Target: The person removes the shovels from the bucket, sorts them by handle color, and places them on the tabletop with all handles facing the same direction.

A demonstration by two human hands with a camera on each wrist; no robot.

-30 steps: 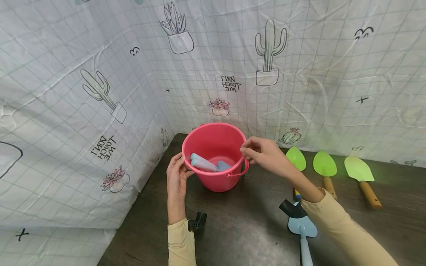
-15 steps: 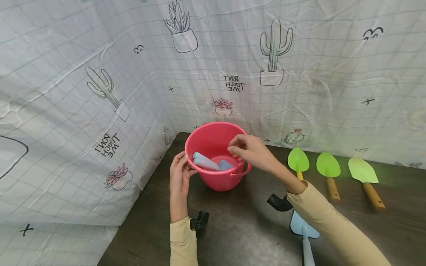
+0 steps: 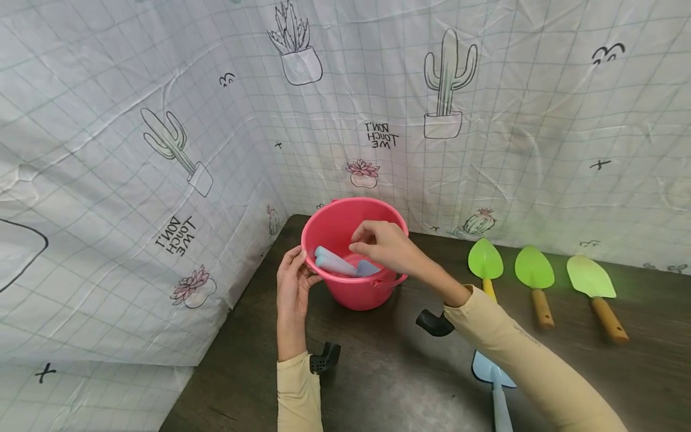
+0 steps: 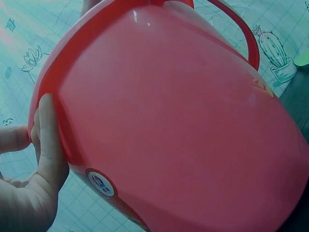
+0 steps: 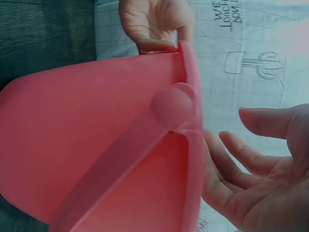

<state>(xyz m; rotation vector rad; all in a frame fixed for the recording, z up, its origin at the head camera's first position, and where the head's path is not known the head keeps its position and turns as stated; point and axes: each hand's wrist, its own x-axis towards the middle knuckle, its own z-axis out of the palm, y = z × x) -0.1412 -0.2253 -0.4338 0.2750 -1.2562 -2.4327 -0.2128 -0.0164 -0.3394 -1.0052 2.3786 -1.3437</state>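
Observation:
A pink bucket [image 3: 358, 297] stands near the back of the dark table [image 3: 378, 384], its swing handle [image 5: 111, 159] hanging down on one side. My left hand [image 3: 293, 282] grips the left rim, with one finger lying along the outer wall [image 4: 159, 116] in the left wrist view. Above the bucket's opening hovers my right hand [image 3: 391, 243], thumb and fingers loosely bent and apart, nothing between them in the right wrist view. Inside the bucket lie pale blue-white handles [image 3: 336, 263] and a blue-grey blade [image 3: 369, 269], partly hidden by the near rim.
To the right lie three green trowels: one with a yellow handle [image 3: 486, 259], two with wooden handles [image 3: 534, 267] [image 3: 592, 277]. A light blue trowel [image 3: 493, 372] lies nearer, partly behind the right sleeve. Cactus-print cloth [image 3: 335, 120] hangs behind and at the left.
My right hand has moved left from beside the right rim to over the bucket's opening. My left hand has kept its hold on the rim.

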